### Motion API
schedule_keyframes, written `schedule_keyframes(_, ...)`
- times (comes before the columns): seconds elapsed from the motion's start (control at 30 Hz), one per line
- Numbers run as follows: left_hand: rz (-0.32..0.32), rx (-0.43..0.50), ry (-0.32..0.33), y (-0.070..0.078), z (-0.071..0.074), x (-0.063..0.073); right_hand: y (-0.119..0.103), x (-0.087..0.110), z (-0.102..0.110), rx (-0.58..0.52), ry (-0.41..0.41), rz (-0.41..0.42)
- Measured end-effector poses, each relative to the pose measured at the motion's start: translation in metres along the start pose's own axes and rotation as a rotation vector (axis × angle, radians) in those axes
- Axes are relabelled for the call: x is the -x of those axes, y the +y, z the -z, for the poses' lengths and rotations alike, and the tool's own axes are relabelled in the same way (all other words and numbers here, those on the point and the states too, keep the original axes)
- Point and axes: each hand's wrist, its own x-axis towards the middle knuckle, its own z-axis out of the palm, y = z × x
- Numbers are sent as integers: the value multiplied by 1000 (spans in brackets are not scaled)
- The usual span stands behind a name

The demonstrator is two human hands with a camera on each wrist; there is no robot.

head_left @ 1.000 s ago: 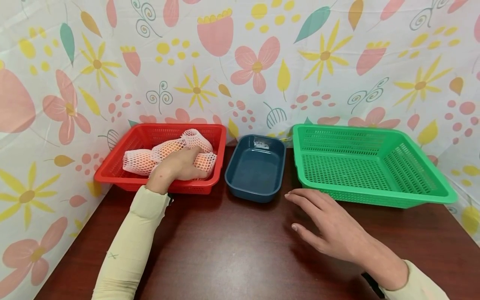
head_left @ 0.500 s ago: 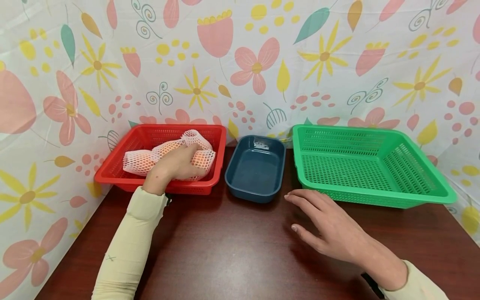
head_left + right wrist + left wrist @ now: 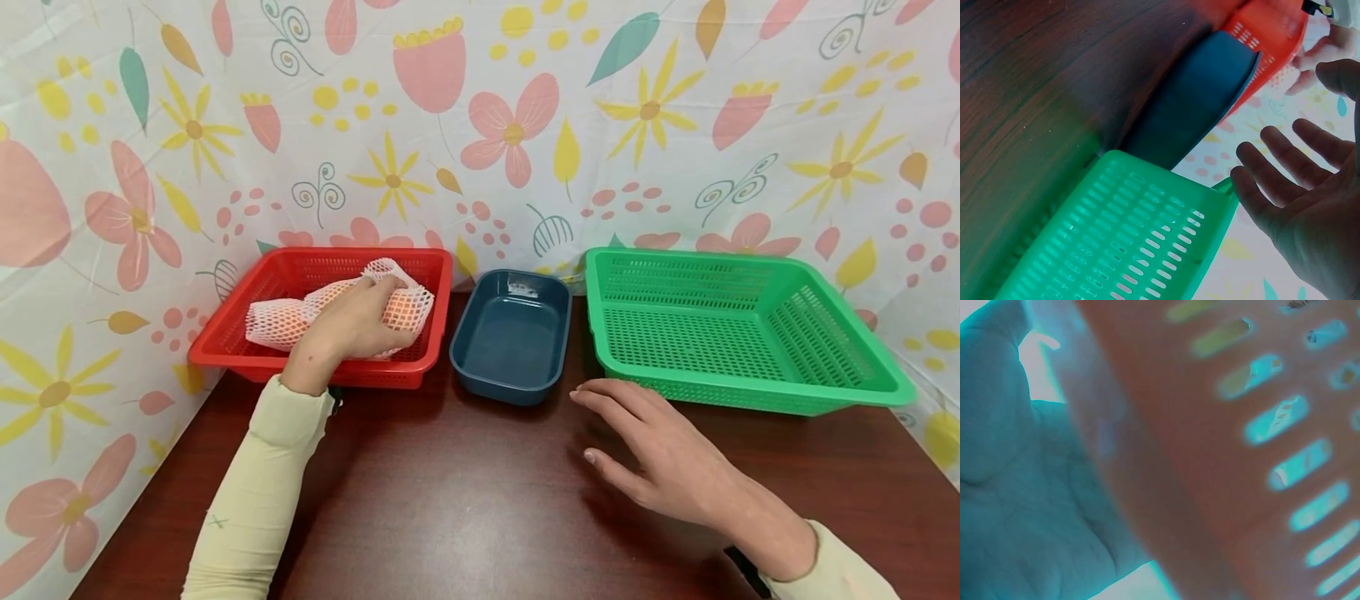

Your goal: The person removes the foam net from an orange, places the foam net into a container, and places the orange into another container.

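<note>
My left hand reaches into the red basket in the head view. Its thumb and fingers curl round the rightmost orange fruit, which is sleeved in a white foam net. Another netted fruit lies to the left of the hand, and more netting shows behind it. The basket wall fills much of the left wrist view and hides the fingertips. My right hand hovers in front of the green basket with its fingers spread loosely and nothing held.
Between the two baskets stands a dark blue dish with raised sides. All three containers sit along the back of a dark brown wooden table. A flower-printed cloth hangs right behind them.
My left hand has shifted slightly left and back, and its fingers have closed in round the rightmost netted fruit, which turned a little. The right hand has stayed still.
</note>
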Motion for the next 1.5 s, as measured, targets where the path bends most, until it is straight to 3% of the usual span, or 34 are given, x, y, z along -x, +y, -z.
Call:
schedule_keyframes(0.77, -74, 48, 201, 23, 2, 15, -1, 3, 2, -12, -59, -54)
schedule_keyframes(1.5, -272, 99, 280, 43, -5, 24, 0, 2, 3, -15, -48, -52)
